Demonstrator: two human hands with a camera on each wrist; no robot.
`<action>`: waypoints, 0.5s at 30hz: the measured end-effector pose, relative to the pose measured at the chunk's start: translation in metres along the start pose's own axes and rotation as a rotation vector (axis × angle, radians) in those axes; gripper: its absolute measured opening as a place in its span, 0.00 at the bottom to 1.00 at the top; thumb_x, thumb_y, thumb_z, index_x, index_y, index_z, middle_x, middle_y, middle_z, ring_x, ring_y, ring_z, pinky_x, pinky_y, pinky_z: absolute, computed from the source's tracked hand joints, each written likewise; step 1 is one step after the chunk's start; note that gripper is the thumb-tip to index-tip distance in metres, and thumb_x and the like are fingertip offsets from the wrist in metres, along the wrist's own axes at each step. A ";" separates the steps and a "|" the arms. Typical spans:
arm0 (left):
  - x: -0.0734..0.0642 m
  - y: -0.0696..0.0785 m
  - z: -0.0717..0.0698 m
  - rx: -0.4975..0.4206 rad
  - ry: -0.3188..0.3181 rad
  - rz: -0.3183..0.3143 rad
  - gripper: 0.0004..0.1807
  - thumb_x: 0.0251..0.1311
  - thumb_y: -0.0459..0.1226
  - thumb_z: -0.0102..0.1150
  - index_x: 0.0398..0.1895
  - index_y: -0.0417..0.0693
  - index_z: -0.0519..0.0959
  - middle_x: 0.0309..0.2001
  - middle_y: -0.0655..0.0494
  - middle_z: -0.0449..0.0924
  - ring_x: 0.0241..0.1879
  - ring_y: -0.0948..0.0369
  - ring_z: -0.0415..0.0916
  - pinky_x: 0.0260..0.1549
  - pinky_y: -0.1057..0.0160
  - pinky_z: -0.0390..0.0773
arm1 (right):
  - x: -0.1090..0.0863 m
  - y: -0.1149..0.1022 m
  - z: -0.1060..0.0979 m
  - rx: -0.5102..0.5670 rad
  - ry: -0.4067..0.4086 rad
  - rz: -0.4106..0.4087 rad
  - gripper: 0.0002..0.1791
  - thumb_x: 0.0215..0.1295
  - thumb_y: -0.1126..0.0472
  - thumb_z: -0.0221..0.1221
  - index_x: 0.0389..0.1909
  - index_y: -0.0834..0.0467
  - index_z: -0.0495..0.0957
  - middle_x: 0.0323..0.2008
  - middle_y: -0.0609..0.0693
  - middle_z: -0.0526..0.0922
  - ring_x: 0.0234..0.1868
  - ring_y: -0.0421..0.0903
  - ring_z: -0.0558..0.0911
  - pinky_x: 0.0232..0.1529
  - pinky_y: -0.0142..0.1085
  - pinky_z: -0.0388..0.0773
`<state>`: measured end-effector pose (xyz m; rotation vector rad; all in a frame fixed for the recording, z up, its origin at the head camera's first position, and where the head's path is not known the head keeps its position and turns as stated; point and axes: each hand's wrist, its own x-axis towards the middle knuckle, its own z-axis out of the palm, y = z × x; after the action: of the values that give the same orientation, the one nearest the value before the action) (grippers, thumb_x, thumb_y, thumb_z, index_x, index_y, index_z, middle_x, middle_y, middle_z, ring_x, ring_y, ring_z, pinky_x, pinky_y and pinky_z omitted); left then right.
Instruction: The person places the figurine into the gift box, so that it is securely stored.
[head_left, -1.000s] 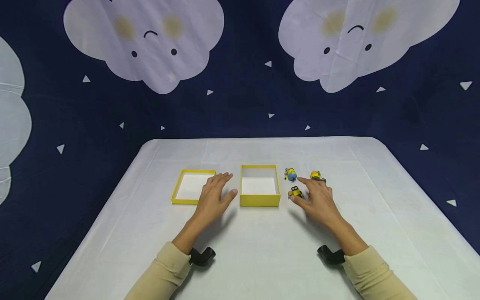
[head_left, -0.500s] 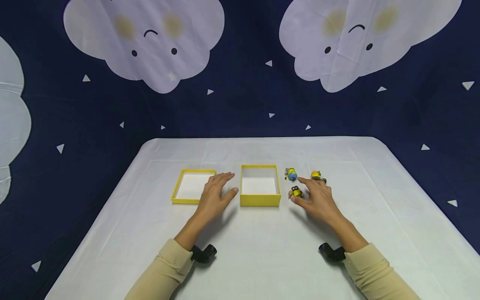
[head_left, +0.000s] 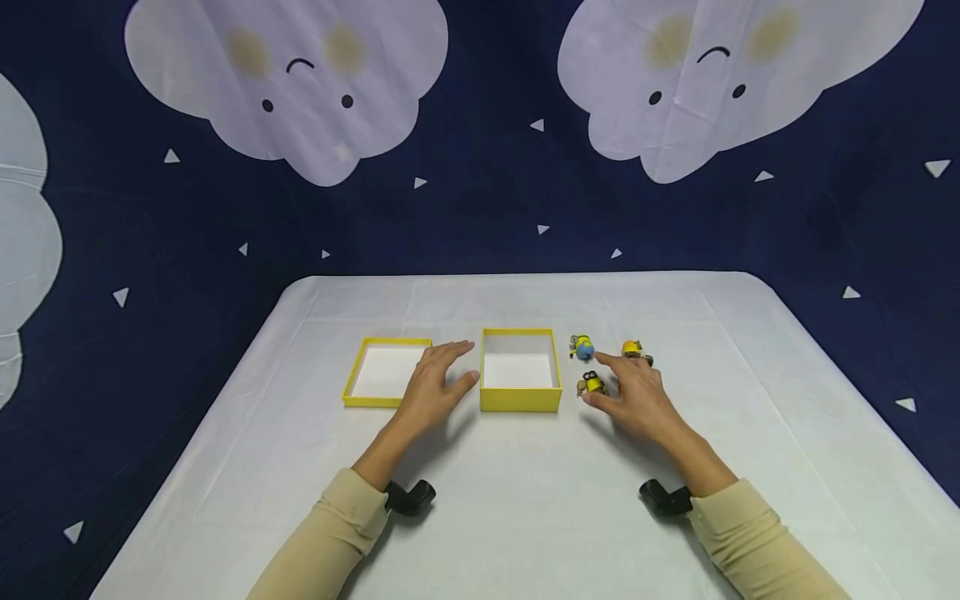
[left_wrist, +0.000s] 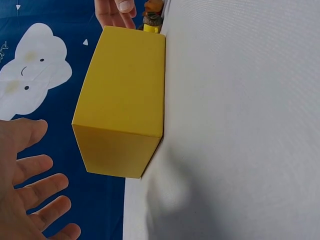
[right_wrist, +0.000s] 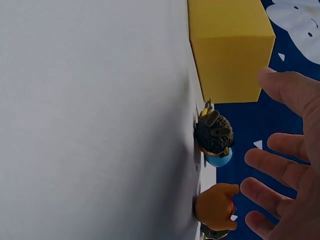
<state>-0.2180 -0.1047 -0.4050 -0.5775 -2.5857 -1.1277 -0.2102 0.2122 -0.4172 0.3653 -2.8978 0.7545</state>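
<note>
An open yellow box (head_left: 520, 401) with a white inside stands mid-table. My left hand (head_left: 435, 390) hovers at its left side, fingers spread, holding nothing; it overlaps the right part of a shallow yellow lid (head_left: 351, 375). To the box's right lie small yellow minion figures: one with a blue body (head_left: 583, 350), one with dark goggles (head_left: 593, 384), and one with an orange part (head_left: 632, 348). Close over them is my right hand (head_left: 637, 400), relaxed and holding nothing. In the right wrist view its fingers (right_wrist: 277, 167) are apart from the orange figure (right_wrist: 215, 206).
A white cloth covers the table (head_left: 555, 508). Behind it hangs a dark blue curtain (head_left: 480, 225) with clouds and triangles. A black wrist mount sits on the left wrist (head_left: 411, 498) and another on the right (head_left: 665, 500).
My left hand has drifted slightly right, toward the box. The right hand, box, lid and figures stay practically where they were.
</note>
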 end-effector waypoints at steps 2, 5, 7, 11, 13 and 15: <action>0.001 0.000 0.000 -0.012 -0.005 -0.005 0.24 0.60 0.41 0.59 0.60 0.46 0.73 0.61 0.47 0.74 0.64 0.50 0.65 0.70 0.47 0.54 | 0.001 0.000 0.000 -0.001 -0.007 0.006 0.39 0.55 0.50 0.65 0.65 0.61 0.65 0.58 0.63 0.75 0.61 0.62 0.65 0.57 0.55 0.59; 0.002 0.001 0.000 -0.030 -0.010 -0.009 0.24 0.60 0.41 0.59 0.60 0.46 0.73 0.61 0.47 0.74 0.64 0.50 0.64 0.69 0.47 0.57 | 0.002 0.001 -0.002 0.004 -0.017 0.010 0.39 0.55 0.50 0.65 0.65 0.61 0.65 0.57 0.62 0.76 0.61 0.61 0.65 0.56 0.54 0.59; 0.003 0.000 0.000 -0.038 -0.014 -0.013 0.25 0.59 0.41 0.59 0.60 0.46 0.74 0.61 0.48 0.74 0.64 0.51 0.65 0.67 0.48 0.60 | 0.003 0.002 -0.002 0.009 -0.023 0.009 0.39 0.55 0.50 0.65 0.65 0.61 0.65 0.57 0.62 0.76 0.60 0.61 0.65 0.55 0.53 0.59; 0.005 -0.001 0.001 -0.055 -0.028 -0.037 0.24 0.60 0.41 0.59 0.60 0.47 0.74 0.62 0.49 0.74 0.65 0.51 0.64 0.67 0.49 0.60 | 0.004 0.004 -0.003 0.019 -0.032 0.010 0.39 0.55 0.50 0.65 0.65 0.61 0.65 0.56 0.61 0.76 0.59 0.60 0.66 0.54 0.52 0.59; 0.006 -0.001 0.001 -0.062 -0.033 -0.044 0.24 0.60 0.41 0.60 0.60 0.47 0.73 0.62 0.49 0.74 0.65 0.51 0.64 0.70 0.48 0.56 | 0.005 0.006 -0.003 0.022 -0.039 0.012 0.38 0.55 0.50 0.66 0.65 0.60 0.66 0.57 0.61 0.76 0.58 0.60 0.66 0.54 0.52 0.59; 0.007 -0.002 0.001 -0.072 -0.035 -0.052 0.24 0.59 0.40 0.60 0.60 0.47 0.74 0.62 0.49 0.74 0.65 0.51 0.64 0.72 0.48 0.51 | 0.005 0.007 -0.003 0.026 -0.045 0.015 0.38 0.55 0.50 0.66 0.64 0.60 0.66 0.57 0.61 0.76 0.58 0.59 0.66 0.54 0.51 0.59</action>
<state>-0.2252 -0.1028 -0.4041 -0.5527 -2.6130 -1.2428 -0.2169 0.2185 -0.4165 0.3687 -2.9387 0.7975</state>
